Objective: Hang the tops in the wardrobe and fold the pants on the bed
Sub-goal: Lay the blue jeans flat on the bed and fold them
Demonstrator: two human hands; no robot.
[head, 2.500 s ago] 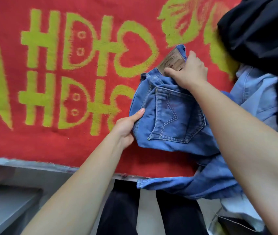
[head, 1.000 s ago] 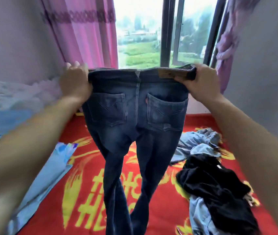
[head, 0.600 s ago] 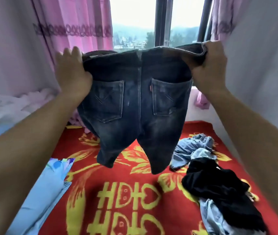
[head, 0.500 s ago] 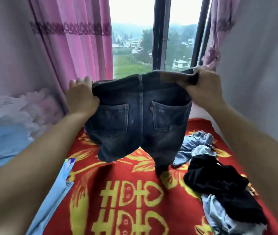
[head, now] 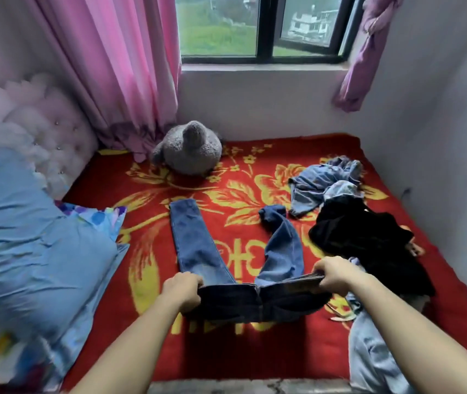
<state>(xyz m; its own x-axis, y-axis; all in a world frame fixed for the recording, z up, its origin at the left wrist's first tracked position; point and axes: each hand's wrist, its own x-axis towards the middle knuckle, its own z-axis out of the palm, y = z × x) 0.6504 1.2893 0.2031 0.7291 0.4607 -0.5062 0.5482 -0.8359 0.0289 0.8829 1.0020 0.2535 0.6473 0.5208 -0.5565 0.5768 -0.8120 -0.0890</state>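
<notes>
On the bed [head: 297,351], which is covered by a red blanket with yellow flowers and signs, a pair of dark blue jeans [head: 198,251] lies spread with its legs pointing to the far edge, toward the window [head: 260,27]. The left leg lies flat and almost straight; the right leg is bent and its end is crumpled near the middle of the bed. The waistband is at the near side, lifted a little above the blanket, and both hands hold it. The left hand [head: 182,290] has its fingers closed around the left end of the waistband, and the right hand [head: 336,275] has its fingers closed around the right end, so the band is stretched between them.

Along the right edge of the bed there is a heap of clothes: a light blue denim piece [head: 320,183] farther away, a black garment [head: 366,240] just beside the right hand, and another pale blue piece [head: 374,362] at the near right corner; which of these are tops or pants is hard to tell. A grey plush toy [head: 188,149] sits at the far edge under the pink curtain [head: 118,66]. A blue pillow [head: 39,245] lies along the left edge, against the padded headboard [head: 53,140].
</notes>
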